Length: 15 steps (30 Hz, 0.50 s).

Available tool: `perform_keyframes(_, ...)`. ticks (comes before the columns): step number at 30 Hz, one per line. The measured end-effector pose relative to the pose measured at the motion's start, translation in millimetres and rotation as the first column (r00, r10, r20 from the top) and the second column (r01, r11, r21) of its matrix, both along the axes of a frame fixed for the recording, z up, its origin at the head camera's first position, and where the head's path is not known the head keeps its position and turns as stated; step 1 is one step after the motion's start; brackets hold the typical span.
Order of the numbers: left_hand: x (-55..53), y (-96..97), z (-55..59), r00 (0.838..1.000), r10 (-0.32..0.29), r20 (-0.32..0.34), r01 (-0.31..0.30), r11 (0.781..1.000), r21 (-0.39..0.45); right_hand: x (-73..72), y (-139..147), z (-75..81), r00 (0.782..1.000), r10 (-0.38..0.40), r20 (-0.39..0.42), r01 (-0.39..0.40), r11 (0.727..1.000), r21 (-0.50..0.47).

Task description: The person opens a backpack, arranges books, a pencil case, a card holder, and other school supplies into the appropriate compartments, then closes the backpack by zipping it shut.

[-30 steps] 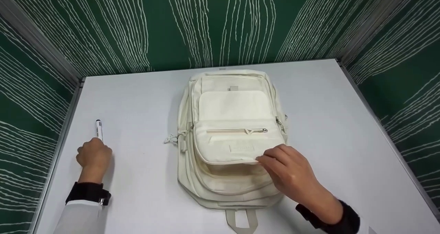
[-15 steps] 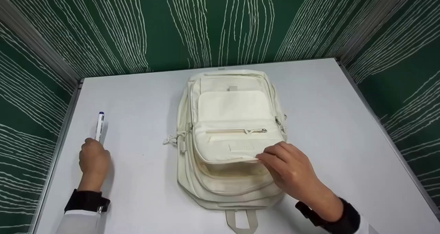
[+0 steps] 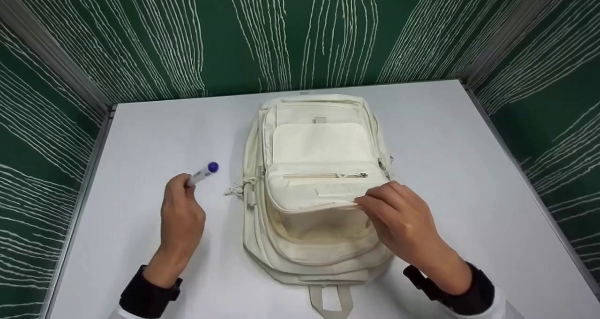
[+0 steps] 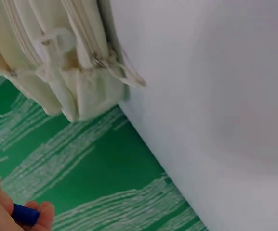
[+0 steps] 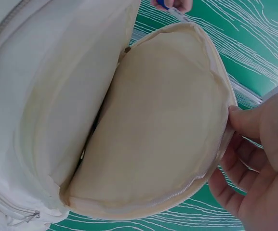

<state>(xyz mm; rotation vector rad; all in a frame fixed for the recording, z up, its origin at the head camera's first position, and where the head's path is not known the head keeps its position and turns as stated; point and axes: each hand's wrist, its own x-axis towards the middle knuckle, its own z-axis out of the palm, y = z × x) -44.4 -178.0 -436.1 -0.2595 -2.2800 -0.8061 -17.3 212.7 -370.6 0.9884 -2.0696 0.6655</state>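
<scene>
A cream backpack lies on the white table with its carry handle toward the person. My right hand pinches the edge of its front pocket flap and holds it lifted, so the pocket gapes. In the right wrist view the beige lining of the flap shows, with thumb and fingers on its zippered rim. To the left of the backpack, my left hand grips a white marker with a blue end, raised over the table. The left wrist view shows the marker's blue end between the fingers.
The white table runs up to green walls with white streaks at the back and both sides. A cord pull sticks out from the backpack's left side. The grey carry handle reaches toward the near edge.
My left hand has lifted the marker off the table and brought it right, toward the backpack, its blue end now tilted rightward. My right hand has raised the flap slightly, widening the pocket opening.
</scene>
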Motion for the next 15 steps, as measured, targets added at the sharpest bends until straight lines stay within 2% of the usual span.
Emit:
perform_keyframes(2,5.4,11.6,-0.3,0.989,-0.081,-0.122,0.074,0.995,-0.062,-1.7,0.0,2.4,1.0,-0.003,-0.001,0.003,1.0,-0.005)
perform_keyframes(5,10.9,25.1,-0.8,0.944,-0.219,-0.246,0.193,0.973,-0.125,-3.7,0.4,5.0,1.0,-0.009,-0.001,0.009,1.0,-0.005)
perform_keyframes(9,14.4,38.5,-3.2,0.859,-0.381,-0.341,0.322,0.921,-0.218,-5.3,1.2,6.9,1.0,-0.02,-0.001,0.02,1.0,-0.008)
perform_keyframes(12,15.4,48.1,-7.2,0.797,-0.472,-0.377,0.37,0.875,-0.313,-6.2,1.2,7.9,1.0,-0.027,-0.001,0.026,1.0,-0.01)
perform_keyframes(15,15.8,58.8,-11.4,0.737,-0.558,-0.382,0.417,0.819,-0.393,-6.8,1.2,8.9,1.0,-0.03,0.003,0.03,1.0,-0.009)
